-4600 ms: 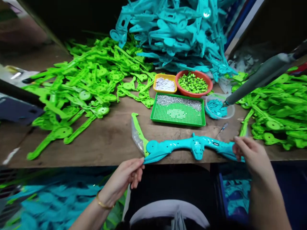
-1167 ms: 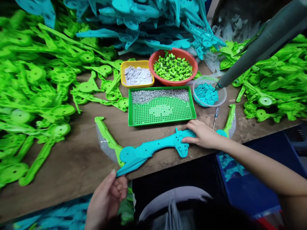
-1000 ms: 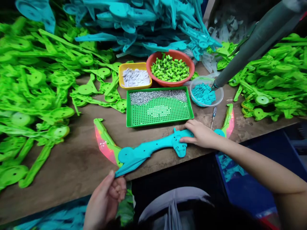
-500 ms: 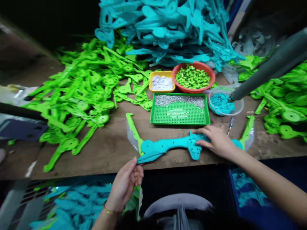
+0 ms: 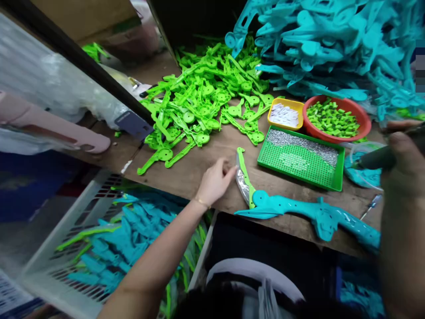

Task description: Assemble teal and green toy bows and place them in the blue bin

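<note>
A blue plastic toy bow [image 5: 292, 206] lies flat along the table's front edge. Its green limb [image 5: 245, 175], backed by a clear curved piece [image 5: 243, 186], points up at its left end. My left hand [image 5: 216, 180] is at that limb, fingers curled and thumb against the clear piece's edge. On the far right my right hand [image 5: 403, 150], blurred and partly cut off by the frame, is wrapped round a dark electric screwdriver [image 5: 376, 157]. The tool's tip points left, over a clear bowl of blue parts [image 5: 363, 170]. My right forearm hides the bow's right end.
Behind the bow stand a green perforated tray [image 5: 300, 166] of small silver pieces, a yellow tray [image 5: 283, 114] and a red bowl [image 5: 337, 117]. Green parts [image 5: 199, 106] and blue parts [image 5: 312, 48] are piled behind. A small screwdriver [image 5: 371, 206] lies right; a crate [image 5: 43, 283] stands below.
My left hand has left the bow's blue tip and moved up to the green limb. My right hand has gone from the bow's middle to the electric screwdriver. The view has swung left.
</note>
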Motion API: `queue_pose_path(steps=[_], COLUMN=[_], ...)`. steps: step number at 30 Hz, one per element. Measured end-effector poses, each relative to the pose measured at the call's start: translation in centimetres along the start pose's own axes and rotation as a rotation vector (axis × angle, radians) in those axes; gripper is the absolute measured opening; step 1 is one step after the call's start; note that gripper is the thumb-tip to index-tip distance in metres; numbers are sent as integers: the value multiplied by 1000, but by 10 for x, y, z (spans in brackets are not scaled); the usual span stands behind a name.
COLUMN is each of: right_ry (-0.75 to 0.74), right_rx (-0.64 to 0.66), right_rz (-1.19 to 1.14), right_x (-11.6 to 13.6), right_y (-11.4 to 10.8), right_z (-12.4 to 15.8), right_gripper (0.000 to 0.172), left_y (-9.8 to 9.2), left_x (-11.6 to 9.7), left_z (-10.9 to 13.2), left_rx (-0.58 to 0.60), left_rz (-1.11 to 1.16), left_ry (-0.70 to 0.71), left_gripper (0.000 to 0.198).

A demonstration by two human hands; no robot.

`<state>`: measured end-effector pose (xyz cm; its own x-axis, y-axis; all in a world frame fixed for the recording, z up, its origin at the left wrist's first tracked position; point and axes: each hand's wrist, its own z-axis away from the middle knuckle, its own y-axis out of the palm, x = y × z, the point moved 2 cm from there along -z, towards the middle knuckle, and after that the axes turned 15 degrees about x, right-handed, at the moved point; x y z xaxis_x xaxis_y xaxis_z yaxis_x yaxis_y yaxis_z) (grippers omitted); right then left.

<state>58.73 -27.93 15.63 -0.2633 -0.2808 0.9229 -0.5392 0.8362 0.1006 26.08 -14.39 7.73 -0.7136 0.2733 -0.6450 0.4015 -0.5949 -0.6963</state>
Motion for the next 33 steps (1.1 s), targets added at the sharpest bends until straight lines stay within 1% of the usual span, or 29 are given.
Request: queue_pose_path(steps=[2, 3, 5, 6, 9, 11, 14, 18, 21, 24, 28, 31, 33], right_ry=[-127, -145, -91, -71, -68, -94, -102, -76, -58, -53, -39, -84, -123], right_rx=[194, 246, 228, 215, 190, 170, 161, 165, 172, 173, 179, 159, 161], right_rz=[-44, -82, -182, -210, -176, -107, -35, 49, 80, 69, 46, -1, -15], right_x=[2, 1, -7, -11, -27, -36, -49, -59, -63, -63, -54, -35, -21], right_y=[29, 42, 66, 77, 104, 115, 121, 121, 122, 124, 123, 124, 131], right_z=[14, 20, 29, 33, 40, 44, 49, 53, 54, 55, 53, 51, 54], right_gripper=[23, 27, 31, 30, 28, 27, 25, 27, 30, 31, 31, 29, 28], left_y=[-2, -1, 2, 4, 6, 7, 9, 13, 15, 17, 19, 23, 29], left_x=[-2, -3, -6, -7, -7, -6, -5, -5, -3, -1, 1, -3, -8], left_z=[-30, -42, -61, -67, -73, -72, -66, -59, -58, -60, -62, -59, -56], left_rx=[-80, -81, -48, -25, 37, 83, 140, 226, 248, 241, 226, 220, 232], left_rz=[19, 52, 172, 237, 405, 514, 743, 1031, 1161, 1224, 1262, 1287, 1307], left_ry=[4, 2, -13, -19, -19, -7, 2, -12, -22, -29, -36, -35, -30], left_gripper=[44, 49, 53, 52, 38, 28, 22, 18, 20, 20, 20, 20, 21])
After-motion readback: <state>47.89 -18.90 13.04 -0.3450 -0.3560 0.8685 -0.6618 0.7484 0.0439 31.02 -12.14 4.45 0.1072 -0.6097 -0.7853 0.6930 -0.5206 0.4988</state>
